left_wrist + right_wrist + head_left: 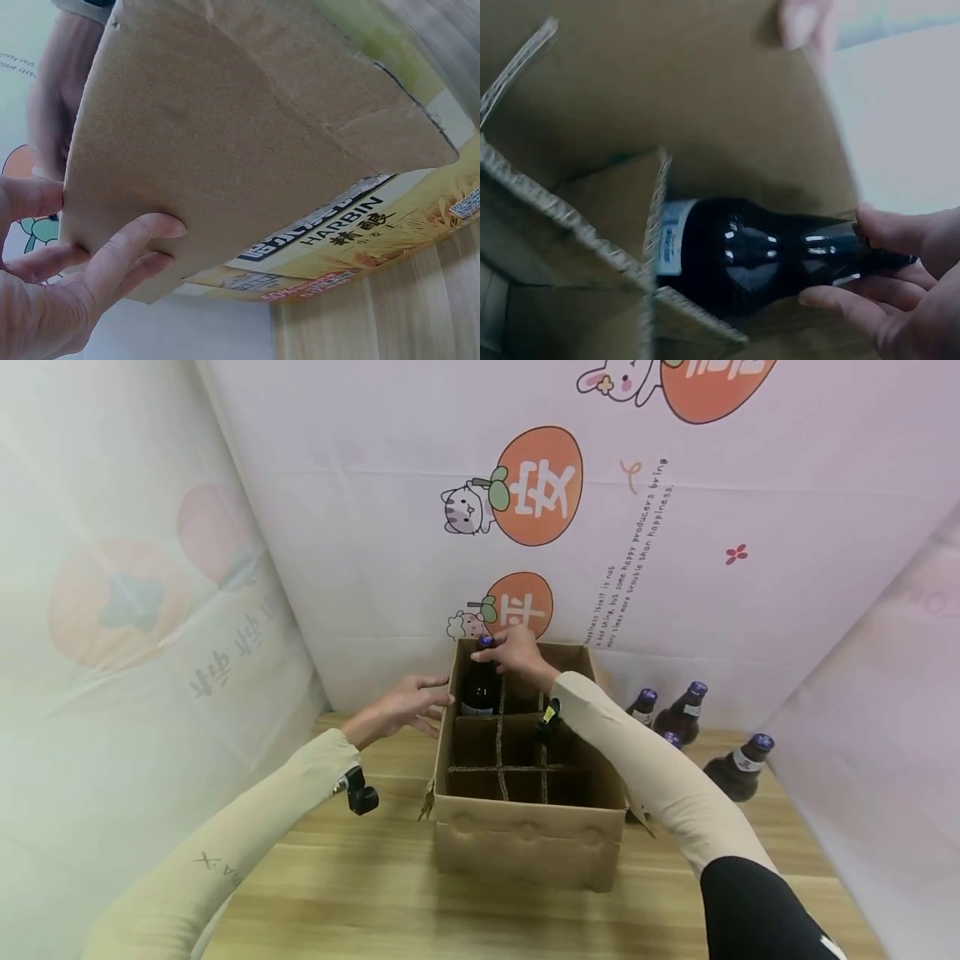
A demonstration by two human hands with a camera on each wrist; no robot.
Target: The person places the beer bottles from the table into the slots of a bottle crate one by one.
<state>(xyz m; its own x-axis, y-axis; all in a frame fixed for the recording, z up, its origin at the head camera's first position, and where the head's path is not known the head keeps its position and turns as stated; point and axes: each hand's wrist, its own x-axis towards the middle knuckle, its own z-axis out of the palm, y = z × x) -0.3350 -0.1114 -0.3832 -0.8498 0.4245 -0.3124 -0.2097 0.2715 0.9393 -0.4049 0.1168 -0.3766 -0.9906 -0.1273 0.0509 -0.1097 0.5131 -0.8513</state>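
A brown cardboard box (528, 839) with crossed dividers (498, 743) stands on the table. My right hand (520, 653) grips a dark glass bottle (480, 689) by its neck, inside the far-left compartment. In the right wrist view, the bottle's (742, 251) shoulder and blue-white label show beside the divider edges; its base is hidden. The fingers and thumb lie around the neck. My left hand (412, 700) holds the box's left wall near the far corner. In the left wrist view, its fingers (142, 232) lie against a plain brown flap (202, 135), with another fingertip over the edge.
Several dark bottles with blue caps stand right of the box, among them a bottle (738, 770) at far right and another bottle (682, 714). A printed white cloth (375, 527) hangs behind. The wooden table (352, 893) extends in front.
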